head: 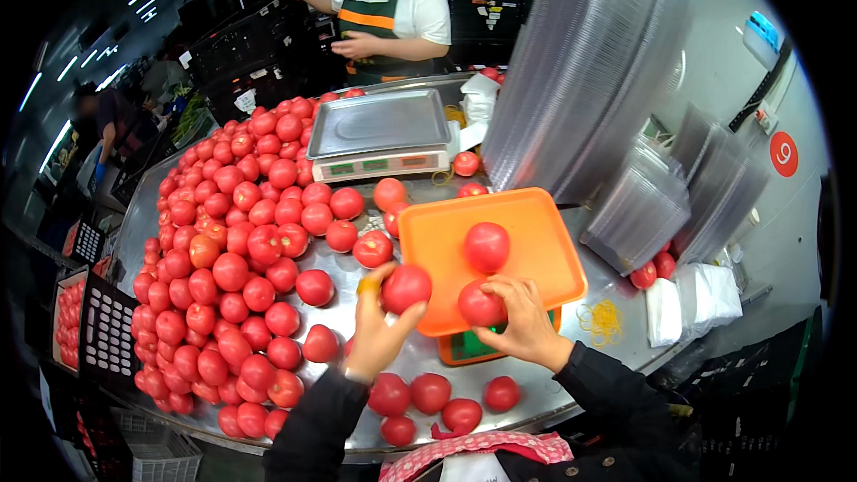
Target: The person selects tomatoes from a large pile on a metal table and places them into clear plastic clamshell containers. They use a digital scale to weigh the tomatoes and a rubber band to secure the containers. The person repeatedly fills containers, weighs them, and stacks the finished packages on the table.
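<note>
My left hand (383, 329) grips a red tomato (407, 289) beside the left edge of an orange plastic tray (435, 227). The tray sits on a small orange scale whose green display (469, 343) shows below its front edge. With thumb and fingers, my right hand (525, 321) holds another tomato (481, 303) at the tray's front. Just behind that one, a third tomato (487, 248) rests on the tray. A large heap of tomatoes (231, 271) covers the metal table's left side, and several more (430, 393) lie near the front edge.
Behind the tray stands a weighing scale with a steel pan (379, 122). Tall stacks of clear plastic containers (582, 73) rise at the back right. Yellow rubber bands (600, 323) and white packets (706, 294) lie rightward. Across the table, a person (395, 20) holds a red pack.
</note>
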Action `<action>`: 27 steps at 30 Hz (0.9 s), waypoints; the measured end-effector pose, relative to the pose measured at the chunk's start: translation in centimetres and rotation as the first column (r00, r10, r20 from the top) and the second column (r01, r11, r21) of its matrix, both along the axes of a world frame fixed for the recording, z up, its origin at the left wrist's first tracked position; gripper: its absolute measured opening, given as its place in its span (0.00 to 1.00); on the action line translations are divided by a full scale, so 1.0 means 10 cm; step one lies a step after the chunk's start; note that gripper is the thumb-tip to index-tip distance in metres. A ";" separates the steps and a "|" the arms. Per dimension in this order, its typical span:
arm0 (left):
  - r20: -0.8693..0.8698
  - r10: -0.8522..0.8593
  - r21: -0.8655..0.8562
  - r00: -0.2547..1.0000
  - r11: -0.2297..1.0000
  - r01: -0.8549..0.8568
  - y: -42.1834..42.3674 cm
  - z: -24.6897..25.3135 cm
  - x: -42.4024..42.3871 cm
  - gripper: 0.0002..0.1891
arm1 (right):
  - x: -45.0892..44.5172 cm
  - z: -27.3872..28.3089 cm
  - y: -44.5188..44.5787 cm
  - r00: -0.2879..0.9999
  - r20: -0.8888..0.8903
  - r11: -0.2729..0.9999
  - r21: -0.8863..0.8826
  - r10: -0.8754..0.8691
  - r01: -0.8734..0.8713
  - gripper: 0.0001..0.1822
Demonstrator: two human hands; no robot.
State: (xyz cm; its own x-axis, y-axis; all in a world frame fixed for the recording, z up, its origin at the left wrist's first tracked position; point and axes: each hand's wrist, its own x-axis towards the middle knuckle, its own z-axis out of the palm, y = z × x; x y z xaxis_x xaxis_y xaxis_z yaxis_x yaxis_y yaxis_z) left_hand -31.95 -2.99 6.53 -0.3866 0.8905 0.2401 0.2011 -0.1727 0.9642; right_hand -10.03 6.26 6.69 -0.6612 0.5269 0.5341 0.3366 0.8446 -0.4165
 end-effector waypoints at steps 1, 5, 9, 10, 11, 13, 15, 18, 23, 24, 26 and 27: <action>-0.219 0.058 0.015 0.974 0.998 -0.056 0.23 -0.08 0.05 0.34 | 0.10 -0.05 0.01 0.999 0.026 0.998 0.044 -0.042 0.041 0.33; -0.521 0.207 0.100 0.828 0.978 -0.181 0.86 -0.18 0.30 0.33 | 0.12 -0.07 0.07 0.983 0.122 0.986 0.120 -0.134 0.119 0.36; -0.569 0.139 -0.016 0.811 0.983 -0.181 0.91 -0.15 0.37 0.31 | 0.57 0.19 0.19 0.994 -0.034 0.973 0.203 -0.108 0.112 0.30; -0.560 0.125 -0.064 0.819 0.979 -0.193 0.82 -0.08 0.33 0.31 | 0.77 0.33 0.36 0.985 -0.073 0.939 0.298 -0.158 0.173 0.27; -0.544 0.110 -0.107 0.832 0.974 -0.199 0.73 -0.05 0.31 0.31 | 1.04 0.52 0.57 0.971 -0.113 0.889 0.391 -0.209 0.237 0.24; -0.633 0.241 0.064 0.736 0.963 -0.261 0.52 -0.02 0.34 0.30 | 1.55 0.75 0.91 0.886 -0.178 0.733 0.506 -0.427 0.455 0.18; -0.683 0.232 0.138 0.693 0.972 -0.189 0.27 0.12 0.65 0.30 | 2.00 0.89 1.19 0.729 -0.203 0.507 0.598 -0.654 0.621 0.16; -0.697 0.093 -0.011 0.711 0.990 -0.140 0.06 0.13 1.19 0.31 | 2.44 0.82 1.57 0.675 0.083 0.631 0.454 -0.733 0.630 0.14; -0.638 0.150 -0.011 0.756 0.979 -0.204 -0.18 -0.05 1.54 0.30 | 2.52 0.98 1.81 0.761 0.268 0.804 0.114 -0.590 0.583 0.12; -0.641 0.063 -0.048 0.765 0.991 -0.123 -0.31 -0.10 1.67 0.30 | 2.62 0.96 1.90 0.813 0.240 0.847 0.115 -0.530 0.518 0.12; -0.723 -0.131 -0.147 0.679 0.989 0.035 -0.58 -0.26 1.91 0.29 | 2.79 0.97 2.13 0.878 0.256 0.872 -0.180 -0.404 0.454 0.12; -0.786 -0.233 -0.218 0.572 0.971 0.095 -0.70 -0.40 2.04 0.28 | 2.83 0.96 2.26 0.911 0.243 0.856 -0.327 -0.333 0.400 0.12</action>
